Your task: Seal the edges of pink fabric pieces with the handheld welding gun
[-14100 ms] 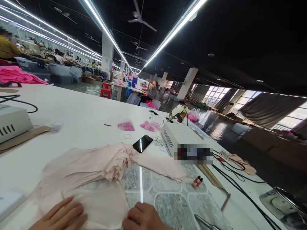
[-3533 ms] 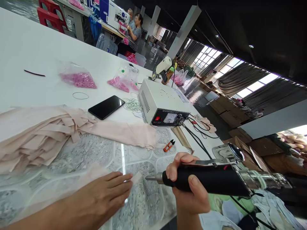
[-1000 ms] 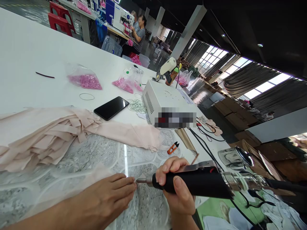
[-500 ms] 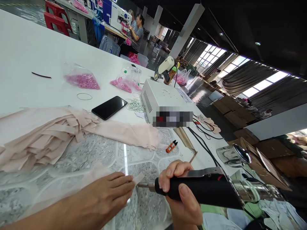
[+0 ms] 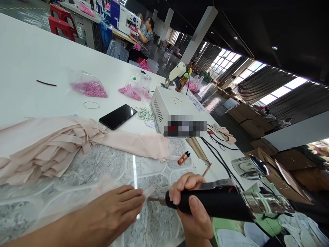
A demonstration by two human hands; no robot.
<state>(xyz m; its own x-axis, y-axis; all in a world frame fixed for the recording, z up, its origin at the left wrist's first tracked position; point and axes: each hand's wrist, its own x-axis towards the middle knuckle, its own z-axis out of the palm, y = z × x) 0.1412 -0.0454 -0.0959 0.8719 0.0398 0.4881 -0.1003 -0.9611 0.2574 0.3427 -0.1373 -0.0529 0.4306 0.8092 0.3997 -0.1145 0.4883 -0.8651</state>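
Observation:
My right hand point(image 5: 192, 206) is wrapped round a black cylindrical tool point(image 5: 216, 202), whose thin metal tip points left. That tip lies at the end of a narrow pale strip point(image 5: 149, 191) sticking out past my left fingertips. My left hand point(image 5: 115, 209) rests palm down with its fingers together, pressing the sheer pale fabric point(image 5: 105, 185) on the grey stone-patterned mat point(image 5: 89, 168). Behind it a light pink fabric piece point(image 5: 136, 144) lies across the mat, beside a heap of pink pieces point(image 5: 56, 144) at the left. Orange thread snips point(image 5: 183, 157) lie beyond my right hand.
A black phone point(image 5: 117, 116), green elastic loops point(image 5: 144, 113) and bags of pink loops point(image 5: 88, 87) lie on the white table point(image 5: 33, 48). A white box-shaped device point(image 5: 172, 103) has black cables trailing right, near a glass jar point(image 5: 246, 167). People sit at a sewing machine point(image 5: 128, 19) behind.
The rear of the black tool has swung slightly to the left and up with my right hand. My left hand stays in nearly the same place.

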